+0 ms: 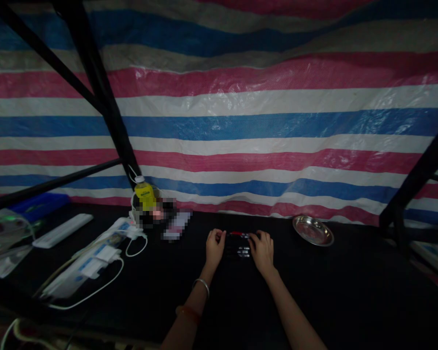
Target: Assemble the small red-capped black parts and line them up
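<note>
A slim pen with a red section lies crosswise between my two hands, close to the black tabletop. At its left end, my left hand has thumb and fingertips pinched together; a bracelet sits on that wrist. My right hand closes its thumb and fingers on the pen's right end. Just nearer to me, several dark pens with shiny, clear-looking ends lie side by side between the hands. Their dark bodies blend into the table, so their full length is hard to see.
A round metal dish sits right of my hands. To the left are a phone-like object, a yellow bottle, a power strip with cables, and a white bar. Dark frame posts stand before a striped sheet.
</note>
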A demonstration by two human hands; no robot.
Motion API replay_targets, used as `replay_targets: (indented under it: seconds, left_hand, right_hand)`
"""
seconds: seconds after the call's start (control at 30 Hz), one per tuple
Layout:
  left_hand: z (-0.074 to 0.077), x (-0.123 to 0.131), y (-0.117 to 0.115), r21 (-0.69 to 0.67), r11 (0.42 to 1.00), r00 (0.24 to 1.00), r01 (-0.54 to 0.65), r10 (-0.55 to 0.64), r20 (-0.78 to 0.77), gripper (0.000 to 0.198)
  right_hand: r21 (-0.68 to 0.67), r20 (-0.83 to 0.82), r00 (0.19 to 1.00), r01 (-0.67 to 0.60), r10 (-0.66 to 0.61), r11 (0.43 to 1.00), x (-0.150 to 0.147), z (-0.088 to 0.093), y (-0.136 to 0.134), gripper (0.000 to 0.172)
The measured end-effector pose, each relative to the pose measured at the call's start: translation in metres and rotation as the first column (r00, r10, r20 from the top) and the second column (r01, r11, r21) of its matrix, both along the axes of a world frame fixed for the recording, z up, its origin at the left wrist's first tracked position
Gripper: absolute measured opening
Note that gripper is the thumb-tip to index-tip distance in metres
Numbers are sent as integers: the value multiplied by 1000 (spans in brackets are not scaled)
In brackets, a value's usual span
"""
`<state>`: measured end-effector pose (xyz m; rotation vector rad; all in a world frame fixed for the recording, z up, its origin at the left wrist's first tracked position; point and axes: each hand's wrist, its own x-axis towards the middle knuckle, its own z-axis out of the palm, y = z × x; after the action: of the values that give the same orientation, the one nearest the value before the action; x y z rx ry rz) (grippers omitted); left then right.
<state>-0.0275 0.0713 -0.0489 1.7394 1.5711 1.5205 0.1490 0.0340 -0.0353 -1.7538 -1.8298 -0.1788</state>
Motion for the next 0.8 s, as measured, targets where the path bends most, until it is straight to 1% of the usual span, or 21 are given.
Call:
replay_targets:
  seconds: [0.03,0.1,0.23,0.33,0.43,0.5,0.53,0.57,0.6,0.63,0.7,0.73,0.77,0.8]
  left_hand:
    - [-2,-1,2,-5,1000,999,-23,24,47,22]
    - [-5,-2,4,-14,999,994,-34,35,101,18]
    - [-7,-3,6,-39,998,990,-39,44,136,16]
    - [-8,-4,7,-45,998,988,-43,49,145,17]
    - [-6,-5,7,-30,998,987,-51,55,153,19]
    - [-4,-5,5,-21,998,985,-60,63,158,22]
    - [-3,-4,4,-15,998,987,-64,66,148,23]
    - [-1,-4,2,-5,998,990,-67,67,125,23]
    - [1,-3,0,10,998,994,-67,66,90,24]
    - [3,-2,-2,30,997,997,-66,65,46,24]
    - [6,1,-7,74,996,997,-53,57,-45,25]
    - [8,2,-10,95,995,995,-43,51,-82,26]
    - [10,3,-12,112,993,993,-33,45,-111,27]
    - [12,4,-14,125,992,990,-22,39,-133,28]
  right_hand:
    - [5,0,1000,-28,28,1000,0,0,2,25]
    - [14,-5,997,-75,75,997,1,-2,5,23]
    - [22,-31,994,-106,106,994,1,-8,7,20]
    - [23,-60,988,-144,145,989,2,-8,6,18]
    - [74,-184,960,-200,211,977,3,-3,4,20]
    - [151,-349,902,-214,254,965,2,2,1,22]
    - [196,-454,849,-201,270,960,1,3,0,23]
    - [236,-570,771,-176,283,956,0,5,0,24]
    - [261,-690,662,-150,293,954,-2,6,-1,26]
    - [266,-800,521,-135,297,954,-4,6,-1,28]
    - [231,-951,174,-159,258,960,-10,6,1,33]
    - [210,-977,1,-194,214,958,-12,5,2,34]
    - [192,-976,-148,-230,161,954,-14,5,3,36]
    - [178,-960,-260,-263,108,948,-15,4,4,36]
